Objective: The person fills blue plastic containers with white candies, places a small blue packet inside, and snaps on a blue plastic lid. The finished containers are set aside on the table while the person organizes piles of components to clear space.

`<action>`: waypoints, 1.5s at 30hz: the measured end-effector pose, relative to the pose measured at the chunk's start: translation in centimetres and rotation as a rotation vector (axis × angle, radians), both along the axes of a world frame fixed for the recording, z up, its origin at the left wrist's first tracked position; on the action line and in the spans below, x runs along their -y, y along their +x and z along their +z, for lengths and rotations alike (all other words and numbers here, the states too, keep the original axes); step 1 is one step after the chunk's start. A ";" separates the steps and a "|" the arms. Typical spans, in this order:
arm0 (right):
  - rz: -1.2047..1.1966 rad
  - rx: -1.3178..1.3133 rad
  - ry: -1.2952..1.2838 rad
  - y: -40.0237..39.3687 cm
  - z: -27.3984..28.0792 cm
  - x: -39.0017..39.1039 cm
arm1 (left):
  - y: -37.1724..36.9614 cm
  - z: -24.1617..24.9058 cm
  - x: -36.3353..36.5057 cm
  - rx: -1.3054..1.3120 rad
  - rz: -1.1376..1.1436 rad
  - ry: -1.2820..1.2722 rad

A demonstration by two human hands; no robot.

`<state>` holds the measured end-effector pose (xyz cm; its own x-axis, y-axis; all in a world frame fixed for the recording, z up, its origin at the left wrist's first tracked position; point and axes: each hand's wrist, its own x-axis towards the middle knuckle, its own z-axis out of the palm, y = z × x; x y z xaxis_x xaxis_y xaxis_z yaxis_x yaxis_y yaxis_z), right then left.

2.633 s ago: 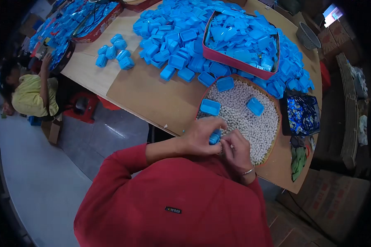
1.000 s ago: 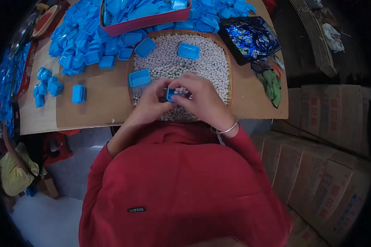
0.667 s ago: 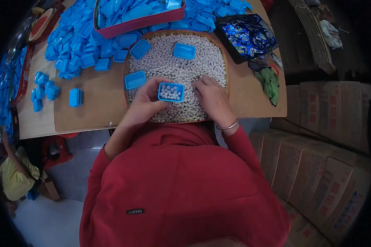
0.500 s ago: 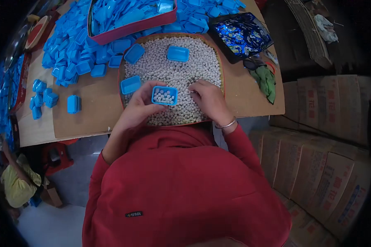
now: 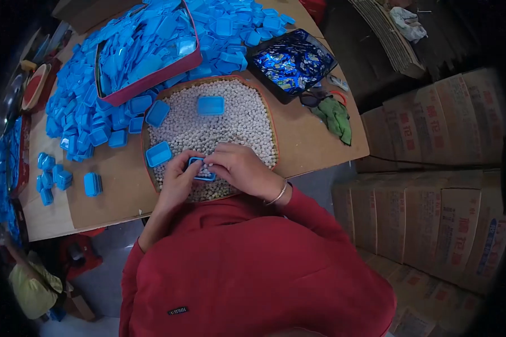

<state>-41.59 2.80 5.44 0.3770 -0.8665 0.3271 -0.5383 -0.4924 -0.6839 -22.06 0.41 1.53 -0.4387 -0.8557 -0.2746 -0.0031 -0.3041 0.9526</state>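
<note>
My left hand (image 5: 177,181) grips a small blue plastic tray (image 5: 207,178), which has small white balls in it. Over that tray, my right hand (image 5: 242,170) has its fingertips pinched together, with a white ball showing at them. Both hands are above a wide, shallow red-rimmed bin (image 5: 275,132) filled with small white balls (image 5: 242,112). On these balls lie a blue tray (image 5: 211,105) toward the back, another blue tray (image 5: 158,113) at the back left and a third blue tray (image 5: 158,154) by the left rim. My fingers hide part of the held tray.
A heap of blue trays (image 5: 84,106) covers the back left, with a red-sided box (image 5: 152,78) of trays on it. Stacked trays (image 5: 93,184) stand at left. A black container (image 5: 292,64) of shiny blue packets and a green cloth (image 5: 336,121) lie right. Cartons (image 5: 427,219) line the floor.
My right hand has moved left from the loose balls to the tray in my left hand. That tray sits lower, closer to my body. The camera view has shifted and turned.
</note>
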 end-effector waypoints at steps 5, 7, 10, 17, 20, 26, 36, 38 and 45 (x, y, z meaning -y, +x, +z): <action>-0.182 -0.088 -0.107 -1.9 -0.4 3.5 | 0.5 0.2 0.3 0.002 -0.014 0.109; -0.178 -0.147 -0.279 -2.2 -0.9 6.5 | 0.5 0.1 0.5 -0.012 -0.097 0.063; -0.086 -0.044 0.005 -2.4 -2.7 10.0 | 0.5 0.8 0.5 -0.139 -0.125 0.048; 0.139 0.744 0.804 -2.5 -0.3 5.7 | 0.2 -0.2 0.5 -0.211 0.026 -0.008; 0.206 0.089 0.323 -2.3 -0.2 3.8 | 0.0 0.4 0.3 -0.177 0.038 0.007; 0.120 -0.155 -0.088 -1.2 0.0 1.2 | 0.3 -0.4 0.5 -0.207 -0.028 0.006; 0.054 -0.136 -0.292 1.0 -2.2 -0.3 | 0.0 0.1 -0.8 -0.202 -0.011 -0.087; 0.078 -0.118 -0.305 1.0 -2.2 -0.4 | 0.2 -0.1 -0.8 -0.246 -0.032 -0.155; 0.016 -0.128 -0.337 2.3 -1.9 -1.2 | 1.3 0.5 -0.7 -0.306 -0.065 -0.071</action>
<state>-39.32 3.96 3.56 0.4464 -0.7116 0.5426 -0.5993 -0.6880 -0.4092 -20.71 1.09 2.04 -0.5459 -0.8355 -0.0621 0.2700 -0.2456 0.9310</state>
